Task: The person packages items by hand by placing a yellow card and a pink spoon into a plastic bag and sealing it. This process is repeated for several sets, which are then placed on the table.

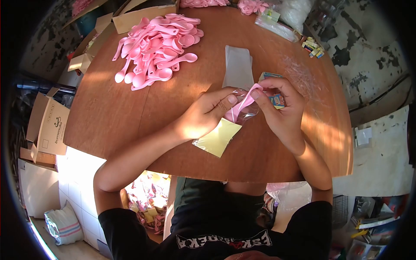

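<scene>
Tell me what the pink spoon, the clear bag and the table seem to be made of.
The pink spoon looks like moulded plastic: smooth, evenly coloured, slightly glossy. The clear bag seems to be thin plastic film: see-through, crinkled, catching glare. The table appears to be wood or veneer: reddish-brown, faint grain, low sheen.

Head view, close, down onto table [130,112]

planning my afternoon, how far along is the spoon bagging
Done: what look like filled packets lie heaped below the table. In hand: the left hand holds a clear bag with a yellow card while the right hand, also gripping a small box, slides a pink spoon in. Left: a large spoon pile and a stack of empty bags wait on the table.
</scene>
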Available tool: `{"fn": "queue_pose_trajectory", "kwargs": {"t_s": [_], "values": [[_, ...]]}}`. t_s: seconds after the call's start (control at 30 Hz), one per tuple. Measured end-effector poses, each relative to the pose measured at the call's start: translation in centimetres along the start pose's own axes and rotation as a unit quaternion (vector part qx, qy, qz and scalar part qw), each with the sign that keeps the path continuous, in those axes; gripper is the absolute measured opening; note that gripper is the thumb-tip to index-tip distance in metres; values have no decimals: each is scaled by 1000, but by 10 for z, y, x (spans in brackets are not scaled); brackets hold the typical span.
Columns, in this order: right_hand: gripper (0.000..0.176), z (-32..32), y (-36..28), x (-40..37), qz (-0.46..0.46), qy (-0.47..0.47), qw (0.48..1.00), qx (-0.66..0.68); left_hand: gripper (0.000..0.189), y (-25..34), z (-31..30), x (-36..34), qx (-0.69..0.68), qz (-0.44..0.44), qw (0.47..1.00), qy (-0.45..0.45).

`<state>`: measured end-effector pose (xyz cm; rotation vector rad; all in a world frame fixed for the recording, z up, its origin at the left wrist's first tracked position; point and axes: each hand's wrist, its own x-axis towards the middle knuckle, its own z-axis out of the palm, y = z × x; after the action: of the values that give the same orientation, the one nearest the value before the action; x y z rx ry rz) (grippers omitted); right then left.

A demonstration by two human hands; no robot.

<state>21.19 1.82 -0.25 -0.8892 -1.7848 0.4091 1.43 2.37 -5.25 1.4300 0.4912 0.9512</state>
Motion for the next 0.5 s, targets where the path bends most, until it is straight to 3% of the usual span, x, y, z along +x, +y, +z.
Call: {"fn": "queue_pose_trajectory", "kwargs": {"t_s": [0.07, 0.13, 0.23, 0.37, 0.5], "values": [[13, -1, 1, 0, 0, -31, 998, -54, 36, 0, -1, 0, -11, 0, 1000, 3], [9, -2, 4, 1, -83, -70, 990, -88, 39, 0, -6, 2, 99, 41, 994, -14], [12, -7, 4, 2, -90, -84, 988, -98, 37, -3, -3, 2, 40, 13, 999, 5], [15, -8, 0, 3, -125, -61, 984, -116, 37, 2, 0, 0, -10, 1, 1000, 22], [16, -5, -4, 3, -143, -45, 974, -169, 38, 8, 2, -3, 52, -32, 998, -7]]}}
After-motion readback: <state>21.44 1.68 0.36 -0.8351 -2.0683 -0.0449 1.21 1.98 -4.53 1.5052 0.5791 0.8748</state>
